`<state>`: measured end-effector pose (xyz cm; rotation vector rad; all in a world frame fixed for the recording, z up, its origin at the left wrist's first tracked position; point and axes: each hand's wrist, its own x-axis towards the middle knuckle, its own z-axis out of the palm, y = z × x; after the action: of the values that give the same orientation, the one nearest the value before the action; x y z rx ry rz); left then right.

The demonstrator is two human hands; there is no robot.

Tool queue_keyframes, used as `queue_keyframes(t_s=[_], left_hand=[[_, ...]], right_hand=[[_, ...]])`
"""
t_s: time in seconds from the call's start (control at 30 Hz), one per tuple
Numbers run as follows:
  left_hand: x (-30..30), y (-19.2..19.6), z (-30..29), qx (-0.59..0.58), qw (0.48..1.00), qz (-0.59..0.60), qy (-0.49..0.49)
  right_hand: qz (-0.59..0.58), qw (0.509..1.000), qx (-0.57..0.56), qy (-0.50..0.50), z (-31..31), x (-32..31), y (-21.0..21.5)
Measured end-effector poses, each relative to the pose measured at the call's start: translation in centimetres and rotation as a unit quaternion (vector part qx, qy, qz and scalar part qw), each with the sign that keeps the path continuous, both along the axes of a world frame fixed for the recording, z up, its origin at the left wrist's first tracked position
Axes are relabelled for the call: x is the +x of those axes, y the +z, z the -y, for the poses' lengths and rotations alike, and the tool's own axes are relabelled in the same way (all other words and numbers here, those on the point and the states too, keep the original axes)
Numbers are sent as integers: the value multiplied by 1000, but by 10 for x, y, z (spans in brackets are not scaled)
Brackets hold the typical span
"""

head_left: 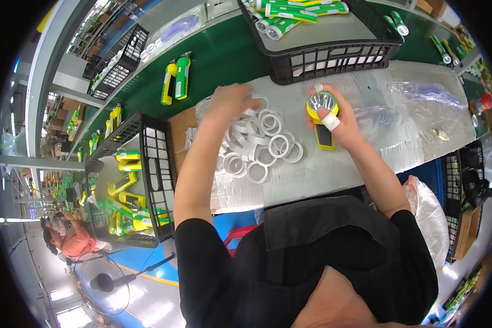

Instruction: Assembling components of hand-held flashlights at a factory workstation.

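My right hand (344, 124) is wrapped round a yellow and green flashlight (326, 140), its round reflector head tilted up toward me and its dark panel lower down. White wraps cover the thumb and one finger of that hand. My left hand (230, 104) is over the far edge of a loose pile of white rings (251, 141), fingers bent and apart, near a ring at the pile's top; whether it touches one is hard to see. The rings lie overlapping on the plastic-covered worktop (295, 183).
A black crate (333, 61) with several green flashlights stands at the far side. Two flashlights (175, 80) lie on the green surface at far left. Another black crate (161, 175) of flashlights is beside my left arm. A clear plastic bag (429, 95) lies right; a fan (101, 281) stands lower left.
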<state>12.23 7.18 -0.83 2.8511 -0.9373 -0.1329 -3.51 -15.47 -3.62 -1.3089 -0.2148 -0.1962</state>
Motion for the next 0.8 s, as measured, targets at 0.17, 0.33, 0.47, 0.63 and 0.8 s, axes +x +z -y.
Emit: queue_keyframes(t_s=[0.17,0.33,0.47,0.63,0.8], left_hand=[[-4,11,-4,-382,903,-194,27],[-83,23,48,-596,769,-170,-156],[-101,21,52,-490,851,11,-189],[-103,24,53,-436,873,86,-199],[-107,31,56,-409,883,78,-216]], right_hand=[[9,1000,1,16,-1,1,1],[10,999,39,31,0,10,-9],[95,995,3,28,-5,14,-13],[110,992,-34,58,7,10,-13],[56,987,110,99,16,2,4]])
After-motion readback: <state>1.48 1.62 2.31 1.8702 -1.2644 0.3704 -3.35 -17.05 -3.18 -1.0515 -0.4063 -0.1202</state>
